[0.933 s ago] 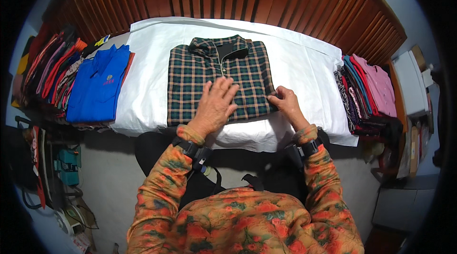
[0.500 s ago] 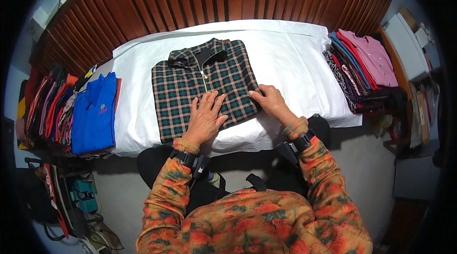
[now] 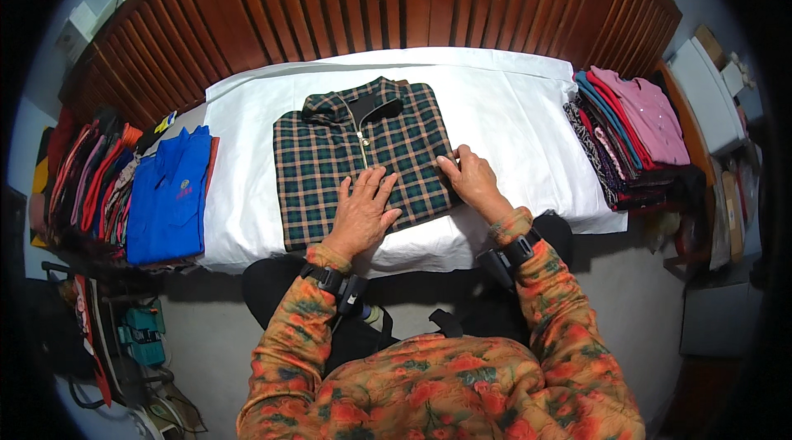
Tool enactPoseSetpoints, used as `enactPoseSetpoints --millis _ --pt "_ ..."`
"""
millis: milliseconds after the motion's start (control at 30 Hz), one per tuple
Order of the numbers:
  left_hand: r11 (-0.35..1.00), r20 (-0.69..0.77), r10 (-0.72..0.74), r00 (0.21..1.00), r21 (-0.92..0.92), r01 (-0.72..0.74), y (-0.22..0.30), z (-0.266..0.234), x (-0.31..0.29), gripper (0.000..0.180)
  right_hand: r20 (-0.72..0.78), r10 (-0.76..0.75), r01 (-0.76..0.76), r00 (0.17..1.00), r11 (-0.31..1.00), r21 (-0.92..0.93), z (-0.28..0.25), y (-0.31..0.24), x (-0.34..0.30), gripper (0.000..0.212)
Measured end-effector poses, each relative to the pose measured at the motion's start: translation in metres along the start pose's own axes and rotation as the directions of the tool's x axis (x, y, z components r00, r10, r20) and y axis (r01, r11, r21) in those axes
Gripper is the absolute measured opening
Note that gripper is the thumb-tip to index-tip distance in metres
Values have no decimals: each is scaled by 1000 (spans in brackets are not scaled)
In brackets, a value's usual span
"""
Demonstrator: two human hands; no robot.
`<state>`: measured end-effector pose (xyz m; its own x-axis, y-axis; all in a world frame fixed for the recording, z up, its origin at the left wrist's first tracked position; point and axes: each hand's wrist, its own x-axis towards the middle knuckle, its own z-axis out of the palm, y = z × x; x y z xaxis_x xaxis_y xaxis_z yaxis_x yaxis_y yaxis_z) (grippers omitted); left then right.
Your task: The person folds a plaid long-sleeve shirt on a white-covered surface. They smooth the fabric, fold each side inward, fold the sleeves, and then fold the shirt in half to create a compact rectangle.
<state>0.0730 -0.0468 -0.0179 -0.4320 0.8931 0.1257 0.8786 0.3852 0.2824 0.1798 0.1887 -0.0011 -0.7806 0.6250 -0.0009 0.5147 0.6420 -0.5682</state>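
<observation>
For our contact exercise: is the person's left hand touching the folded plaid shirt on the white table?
Touching. The head view shows the left hand lying flat, fingers spread, directly on the plaid shirt, with no gap.

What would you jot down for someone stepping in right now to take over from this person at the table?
Left hand: flat, palm down on the lower front of the plaid shirt.
Right hand: fingers on the shirt's right edge.
Shirt: folded into a rectangle, collar up, zip front showing, on the white sheet.
Done: sleeves tucked out of sight, shape squared.
Left: probably smoothing and moving it to a pile. Blue shirt stack lies to the left, pink-topped stack to the right.
</observation>
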Motion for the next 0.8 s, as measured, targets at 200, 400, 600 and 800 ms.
enactPoseSetpoints --millis 200,400,600,800 --pt "1000 -26 19 999 -24 -19 0 -4 -4 65 134 -59 30 989 978 205 8 17 8 33" --pt "992 -294 -89 952 -111 58 -21 -26 4 61 -50 -206 184 977 942 -280 -11 -20 8 32" --pt "903 -224 -345 911 185 387 -75 -31 1 73 -6 -525 498 851 812 -305 17 -41 16 74" --pt "901 -249 -336 909 196 387 -95 -3 -14 75 109 -393 407 913 870 -278 50 -10 16 79"
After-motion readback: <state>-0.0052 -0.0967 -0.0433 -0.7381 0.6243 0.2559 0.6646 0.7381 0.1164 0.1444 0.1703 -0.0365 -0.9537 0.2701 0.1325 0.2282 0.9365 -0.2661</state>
